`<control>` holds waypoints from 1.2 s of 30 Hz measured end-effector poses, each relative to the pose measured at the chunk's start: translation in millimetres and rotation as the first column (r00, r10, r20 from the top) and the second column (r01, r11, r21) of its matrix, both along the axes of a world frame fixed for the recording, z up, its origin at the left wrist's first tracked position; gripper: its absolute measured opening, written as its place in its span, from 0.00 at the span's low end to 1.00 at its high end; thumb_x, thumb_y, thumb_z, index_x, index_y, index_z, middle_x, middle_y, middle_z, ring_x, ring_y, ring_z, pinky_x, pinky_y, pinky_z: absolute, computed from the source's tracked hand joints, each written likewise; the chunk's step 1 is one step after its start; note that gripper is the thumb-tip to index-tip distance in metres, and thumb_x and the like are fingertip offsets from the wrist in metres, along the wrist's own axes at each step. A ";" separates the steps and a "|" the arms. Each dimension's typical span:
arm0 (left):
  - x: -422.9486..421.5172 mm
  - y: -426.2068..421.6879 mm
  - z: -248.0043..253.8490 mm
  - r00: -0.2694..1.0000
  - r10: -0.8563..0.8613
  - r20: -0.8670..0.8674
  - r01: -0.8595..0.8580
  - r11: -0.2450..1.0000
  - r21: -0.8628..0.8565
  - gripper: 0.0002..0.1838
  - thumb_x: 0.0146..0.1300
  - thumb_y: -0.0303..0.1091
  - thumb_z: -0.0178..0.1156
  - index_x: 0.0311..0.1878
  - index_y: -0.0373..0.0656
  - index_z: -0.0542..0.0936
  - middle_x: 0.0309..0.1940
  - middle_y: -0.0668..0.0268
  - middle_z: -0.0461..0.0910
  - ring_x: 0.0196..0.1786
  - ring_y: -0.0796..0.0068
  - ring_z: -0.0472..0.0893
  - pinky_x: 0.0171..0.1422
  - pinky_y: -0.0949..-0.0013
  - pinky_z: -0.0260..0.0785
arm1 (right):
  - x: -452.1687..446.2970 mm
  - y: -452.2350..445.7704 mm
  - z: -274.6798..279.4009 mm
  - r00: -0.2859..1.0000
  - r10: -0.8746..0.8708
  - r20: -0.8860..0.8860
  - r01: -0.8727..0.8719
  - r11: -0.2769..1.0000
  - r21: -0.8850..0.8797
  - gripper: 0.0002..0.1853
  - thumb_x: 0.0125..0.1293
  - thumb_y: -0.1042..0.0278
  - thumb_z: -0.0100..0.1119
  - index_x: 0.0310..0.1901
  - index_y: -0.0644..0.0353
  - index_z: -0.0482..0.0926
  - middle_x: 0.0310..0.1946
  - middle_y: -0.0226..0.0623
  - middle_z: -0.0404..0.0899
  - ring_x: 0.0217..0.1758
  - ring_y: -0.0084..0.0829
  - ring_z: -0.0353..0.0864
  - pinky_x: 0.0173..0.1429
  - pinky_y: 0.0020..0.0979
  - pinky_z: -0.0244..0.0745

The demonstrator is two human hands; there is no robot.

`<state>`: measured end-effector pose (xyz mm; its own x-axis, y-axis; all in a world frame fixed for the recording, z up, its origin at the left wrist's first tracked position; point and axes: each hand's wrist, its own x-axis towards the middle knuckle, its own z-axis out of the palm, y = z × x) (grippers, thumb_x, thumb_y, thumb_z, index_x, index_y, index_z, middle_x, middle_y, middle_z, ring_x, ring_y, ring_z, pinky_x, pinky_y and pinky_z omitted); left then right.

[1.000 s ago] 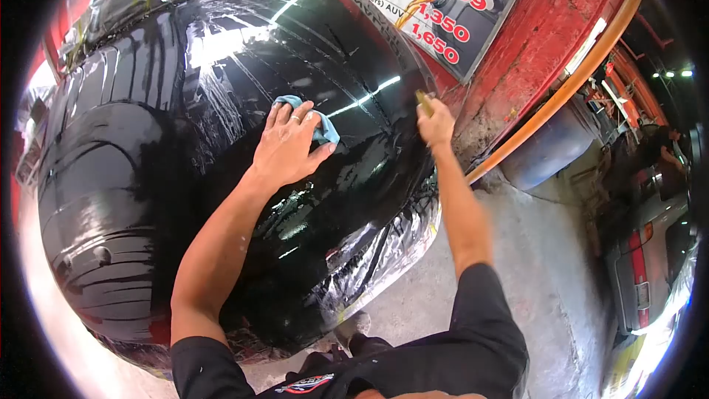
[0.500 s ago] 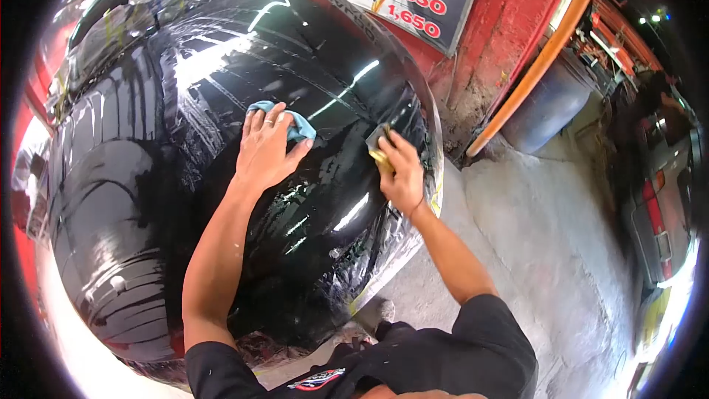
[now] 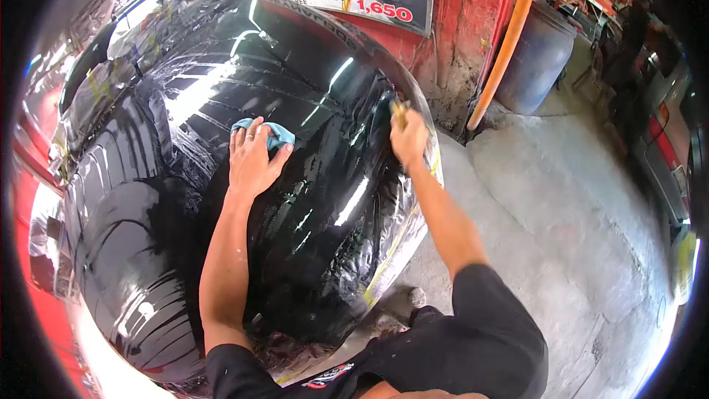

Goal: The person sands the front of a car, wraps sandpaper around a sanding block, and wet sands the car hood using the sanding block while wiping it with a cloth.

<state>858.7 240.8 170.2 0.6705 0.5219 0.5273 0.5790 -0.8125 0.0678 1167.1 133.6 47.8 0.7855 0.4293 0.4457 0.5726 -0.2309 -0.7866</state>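
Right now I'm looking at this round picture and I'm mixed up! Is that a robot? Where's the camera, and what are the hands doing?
No robot here: these are a person's own two bare hands. The camera sits on that person's head and looks forward and down, so you see the arms reaching away from you.

In front is a big, shiny black surface, which looks like part of a car. Pale streaks and bright reflections show on it, and crinkly clear plastic lies along its near edge.

The left hand lies spread over a blue cloth. The right hand has its fingers closed around a small yellowish tool, too blurry for me to name.
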 end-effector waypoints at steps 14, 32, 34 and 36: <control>2.2 -0.7 2.9 1.000 0.020 -0.009 -0.021 1.000 -0.009 0.26 0.63 0.50 0.64 0.54 0.37 0.77 0.67 0.50 0.72 0.69 0.45 0.69 0.78 0.44 0.50 | -1.2 -2.2 -11.5 0.995 -0.022 0.101 0.016 0.998 0.061 0.11 0.62 0.65 0.67 0.40 0.62 0.82 0.49 0.53 0.78 0.51 0.55 0.77 0.54 0.50 0.72; -7.0 -11.9 22.3 0.993 0.115 -0.003 -0.115 0.989 -0.091 0.24 0.61 0.51 0.59 0.50 0.42 0.86 0.60 0.53 0.80 0.66 0.53 0.76 0.74 0.50 0.59 | -25.7 -21.5 -14.7 0.927 0.188 0.324 -0.179 0.982 -0.058 0.18 0.69 0.59 0.61 0.54 0.64 0.80 0.51 0.47 0.82 0.55 0.48 0.80 0.62 0.44 0.73; -9.0 -15.3 27.0 0.995 0.096 -0.024 -0.098 0.983 -0.156 0.26 0.59 0.51 0.59 0.50 0.39 0.84 0.60 0.52 0.79 0.66 0.48 0.74 0.73 0.45 0.58 | 45.2 25.9 -7.9 0.938 0.173 0.300 -0.115 0.973 -0.201 0.21 0.71 0.58 0.60 0.57 0.67 0.80 0.54 0.50 0.83 0.55 0.48 0.82 0.61 0.41 0.74; -0.9 3.1 -6.7 0.993 0.053 0.107 -0.054 0.999 0.007 0.25 0.58 0.52 0.62 0.47 0.38 0.83 0.51 0.54 0.80 0.61 0.52 0.76 0.74 0.46 0.56 | 21.4 16.7 -3.4 0.953 0.148 0.263 -0.094 0.974 -0.209 0.24 0.73 0.57 0.58 0.60 0.72 0.78 0.58 0.55 0.80 0.59 0.50 0.82 0.64 0.40 0.73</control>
